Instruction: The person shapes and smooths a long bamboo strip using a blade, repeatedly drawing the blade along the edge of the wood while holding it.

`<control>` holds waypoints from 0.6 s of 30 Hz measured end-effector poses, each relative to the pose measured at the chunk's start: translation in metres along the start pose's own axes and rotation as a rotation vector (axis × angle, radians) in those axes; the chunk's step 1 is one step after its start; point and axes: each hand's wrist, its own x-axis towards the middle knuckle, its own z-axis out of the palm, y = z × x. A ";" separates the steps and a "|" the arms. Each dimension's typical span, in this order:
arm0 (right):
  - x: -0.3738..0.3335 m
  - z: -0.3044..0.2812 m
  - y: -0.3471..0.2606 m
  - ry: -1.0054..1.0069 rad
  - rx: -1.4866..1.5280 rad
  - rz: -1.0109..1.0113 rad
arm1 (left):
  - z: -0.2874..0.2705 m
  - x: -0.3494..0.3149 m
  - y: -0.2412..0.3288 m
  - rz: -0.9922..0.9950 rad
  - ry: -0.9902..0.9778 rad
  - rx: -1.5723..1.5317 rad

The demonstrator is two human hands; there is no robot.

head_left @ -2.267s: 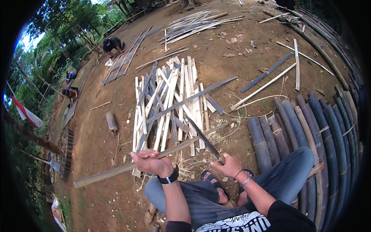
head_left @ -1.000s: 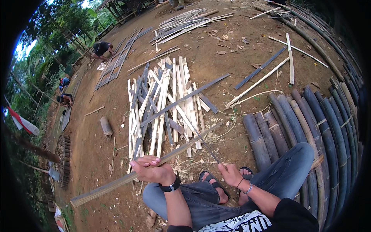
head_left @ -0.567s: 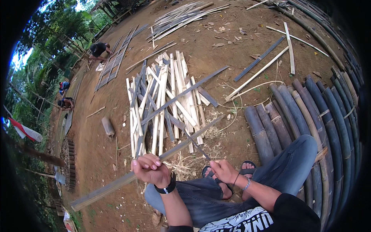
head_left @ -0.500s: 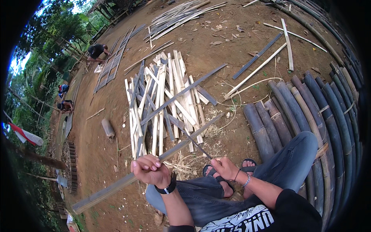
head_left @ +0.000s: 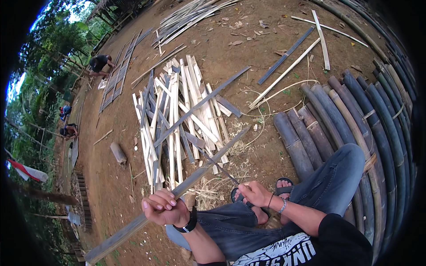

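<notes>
My left hand (head_left: pixel 166 208) is closed around a long, weathered bamboo slat (head_left: pixel 120 237), which slants from the lower left up to the right in front of me. My right hand (head_left: pixel 256 194) grips a knife with a thin dark blade (head_left: pixel 225 171); its handle is hidden in my fist. The blade crosses the slat beyond my left hand, toward the slat's far end. Whether its edge touches the slat, I cannot tell. Pale shavings (head_left: pixel 208 197) lie on the ground below.
Ahead lies a pile of split bamboo slats (head_left: pixel 182 106). Dark bamboo poles (head_left: pixel 341 115) line my right side. A short log (head_left: pixel 118 153) rests at left. Farther off, a person (head_left: pixel 101 64) crouches by a bamboo lattice (head_left: pixel 119 82), with more slats (head_left: pixel 191 20) beyond.
The whole view has shifted slightly, so the ground objects appear farther left and up. Both hands keep their grips on the slat and knife.
</notes>
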 end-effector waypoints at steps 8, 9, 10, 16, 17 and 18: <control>0.008 0.005 -0.019 -0.042 0.029 0.025 | -0.013 0.005 0.002 -0.004 -0.057 0.008; 0.006 0.005 -0.018 -0.046 0.003 -0.016 | -0.012 0.004 0.001 -0.007 -0.052 0.012; 0.005 0.006 -0.017 -0.050 -0.019 -0.067 | -0.012 0.005 0.002 -0.002 -0.053 0.017; 0.003 0.013 -0.021 -0.037 -0.069 0.004 | -0.012 0.002 0.003 0.009 -0.038 0.028; -0.003 0.018 -0.034 -0.010 -0.069 -0.039 | -0.012 0.001 0.002 0.021 -0.053 0.002; -0.007 0.021 -0.039 0.017 -0.068 -0.083 | -0.011 -0.001 0.002 0.016 -0.068 0.005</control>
